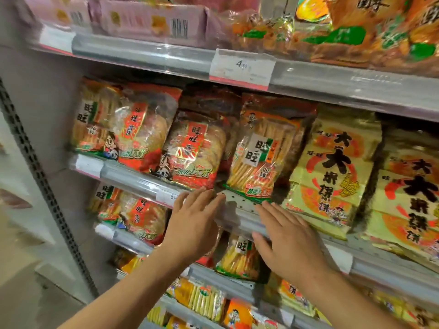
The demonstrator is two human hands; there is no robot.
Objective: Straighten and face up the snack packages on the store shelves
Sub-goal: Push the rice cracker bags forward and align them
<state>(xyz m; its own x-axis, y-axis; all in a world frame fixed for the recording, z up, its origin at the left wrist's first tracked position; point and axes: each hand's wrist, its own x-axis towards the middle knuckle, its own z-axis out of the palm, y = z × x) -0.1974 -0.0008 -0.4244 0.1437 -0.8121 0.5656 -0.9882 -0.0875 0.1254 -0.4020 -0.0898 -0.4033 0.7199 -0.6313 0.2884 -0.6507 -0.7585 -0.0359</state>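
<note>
Rice cracker bags stand on the middle shelf (240, 211). A red round-cracker bag (194, 150) leans forward over the shelf edge. Right of it a stick-cracker bag with a green bottom strip (261, 150) stands a little further back. My left hand (192, 224) reaches up with straight fingers, its fingertips at the bottom edge of the red bag. My right hand (287, 241) is flat with spread fingers, its tips just under the stick-cracker bag's bottom, over the shelf rail. Neither hand holds anything.
Large gold bags (332, 172) fill the shelf to the right. Two more cracker bags (133, 134) stand at the left. Pink boxes (147, 20) and orange bags (356, 27) sit on the top shelf, with a price tag (242, 67) on its rail. Lower shelves hold more packs (142, 217).
</note>
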